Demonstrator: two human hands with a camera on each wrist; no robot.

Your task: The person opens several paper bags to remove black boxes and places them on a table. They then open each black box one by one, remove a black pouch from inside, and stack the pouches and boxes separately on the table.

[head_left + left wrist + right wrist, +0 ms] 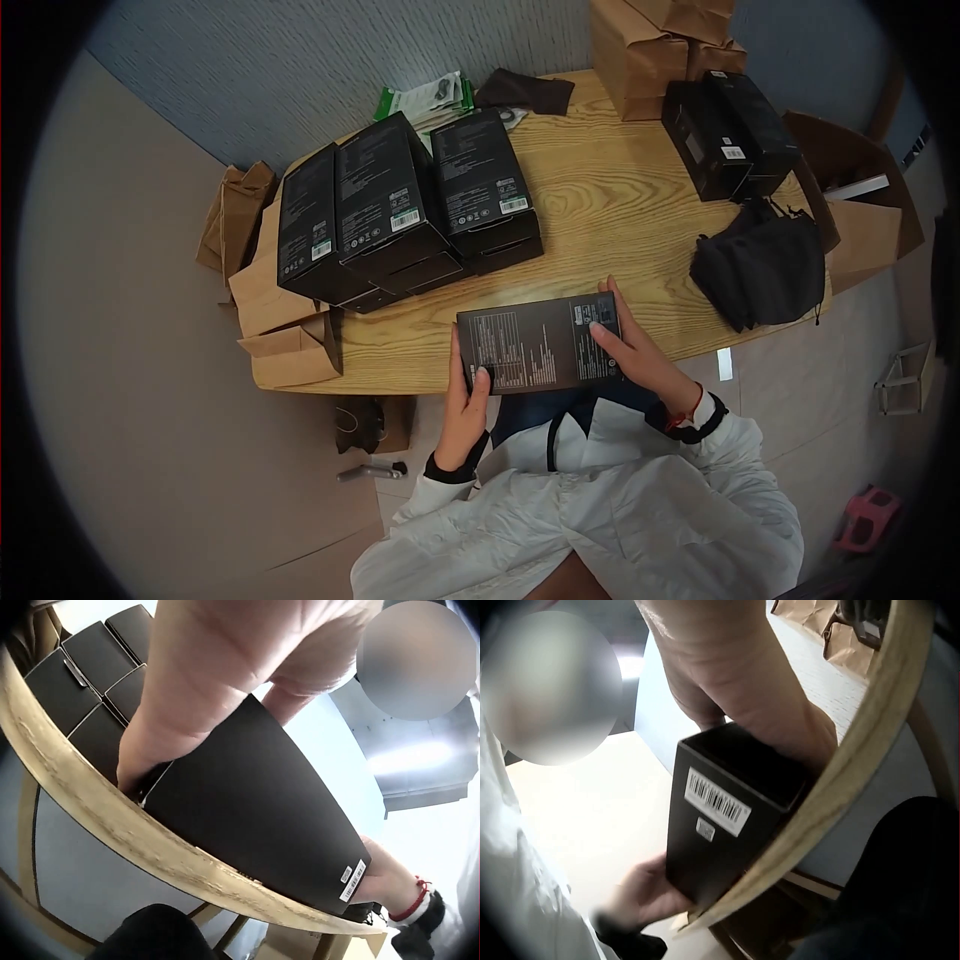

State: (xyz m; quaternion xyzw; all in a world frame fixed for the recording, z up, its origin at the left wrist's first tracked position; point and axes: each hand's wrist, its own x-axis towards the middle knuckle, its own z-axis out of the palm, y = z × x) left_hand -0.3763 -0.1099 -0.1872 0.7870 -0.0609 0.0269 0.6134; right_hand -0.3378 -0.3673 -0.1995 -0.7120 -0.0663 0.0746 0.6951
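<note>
Black box point(545, 345), two-handed hold

At near edge of surface point(600, 190); your left hand point(464, 412) grips the left end, your right hand point(640, 358) the right. Probably stiff, light, smooth enough to slip; hold by the ends. Other black boxes point(385, 190) lie beyond.

The print point(494, 350) on the held box point(562, 345) is too small to read, and its underside is hidden in the head view — as are some fingers of the left hand point(463, 410) and right hand point(642, 358) behind it. The top edge cuts off the paper bags point(640, 65). A blurred disc point(416, 660) covers part of the left wrist view. Whether the dark pouch point(760, 265) holds anything cannot be told.
</note>
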